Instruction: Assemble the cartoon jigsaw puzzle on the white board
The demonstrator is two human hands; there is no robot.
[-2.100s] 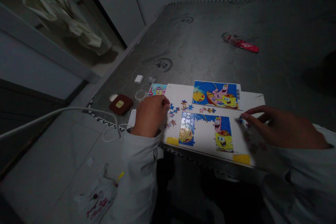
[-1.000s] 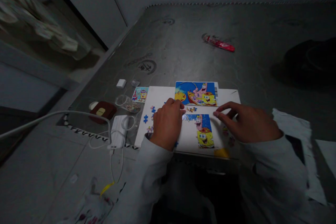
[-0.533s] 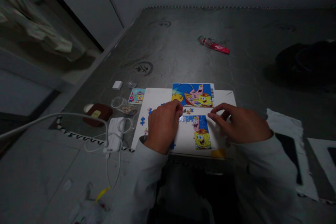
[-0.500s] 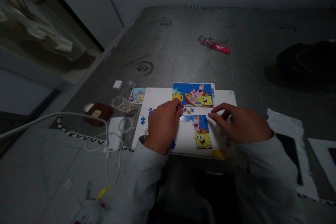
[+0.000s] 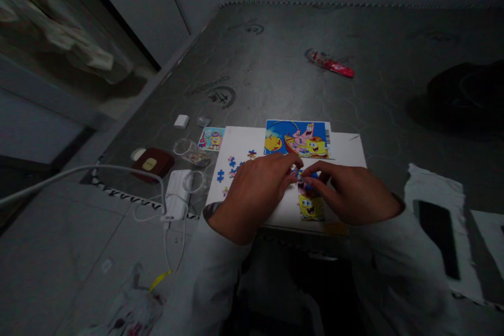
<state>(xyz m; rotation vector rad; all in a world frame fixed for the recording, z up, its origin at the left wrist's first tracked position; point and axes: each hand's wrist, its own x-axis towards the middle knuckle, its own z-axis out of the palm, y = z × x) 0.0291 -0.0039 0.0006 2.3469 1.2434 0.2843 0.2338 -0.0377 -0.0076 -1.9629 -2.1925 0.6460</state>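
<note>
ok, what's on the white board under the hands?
On the board: reference picture, loose pieces, part-built puzzle. Left hand and right hand cover most of the puzzle; the rest is hidden.

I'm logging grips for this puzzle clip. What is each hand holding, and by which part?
It cannot be told: the fingertips of the left hand and right hand meet over the half-built puzzle, hiding any piece.

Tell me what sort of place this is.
Probably a dim room at home: a bare grey mattress serves as a table for a cartoon jigsaw puzzle on a white board, with a white charger and cable beside it on a tiled floor.
</note>
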